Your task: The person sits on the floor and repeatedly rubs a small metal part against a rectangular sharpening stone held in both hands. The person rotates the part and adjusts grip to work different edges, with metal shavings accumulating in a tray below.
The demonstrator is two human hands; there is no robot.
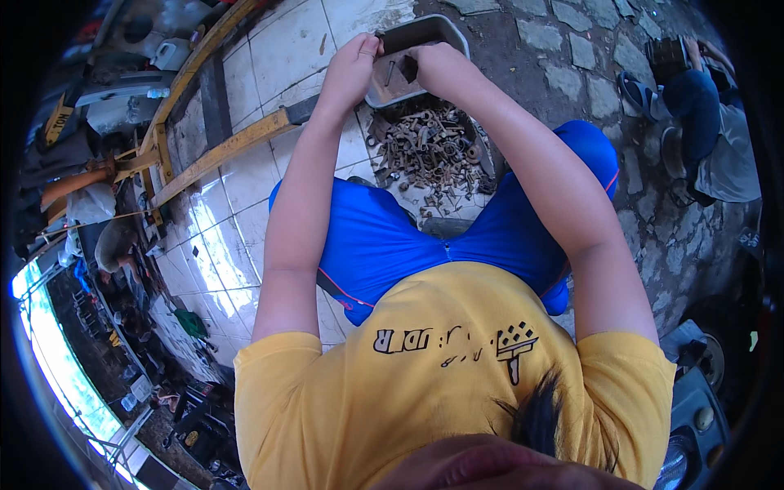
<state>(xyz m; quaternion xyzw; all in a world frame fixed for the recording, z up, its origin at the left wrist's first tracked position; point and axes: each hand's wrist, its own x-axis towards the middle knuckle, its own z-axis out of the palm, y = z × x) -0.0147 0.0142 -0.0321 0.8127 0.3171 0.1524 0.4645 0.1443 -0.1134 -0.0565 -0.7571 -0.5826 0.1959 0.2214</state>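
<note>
A grey rectangular basin [395, 100] stands on the ground at the far side of a heap of rusty bolts, nuts and small metal parts [433, 151]. At the basin's left side, my left hand [353, 67] is closed, and a small dark bit shows by its fingertips. My right hand [445, 72] reaches over the basin's right part with curled fingers. Close to those fingers is a dark piece [408, 69] whose kind I cannot make out. Inside the basin, between my hands, lies a thin bolt-like part [390, 73] on a brownish bottom.
A yellow metal frame [224, 163] lies left on white tiles [208, 237]. Stone paving [645, 220] runs along the right, where another person [710, 131] sits with hands on a dark part. Cluttered tools and parts [114, 318] line the far left.
</note>
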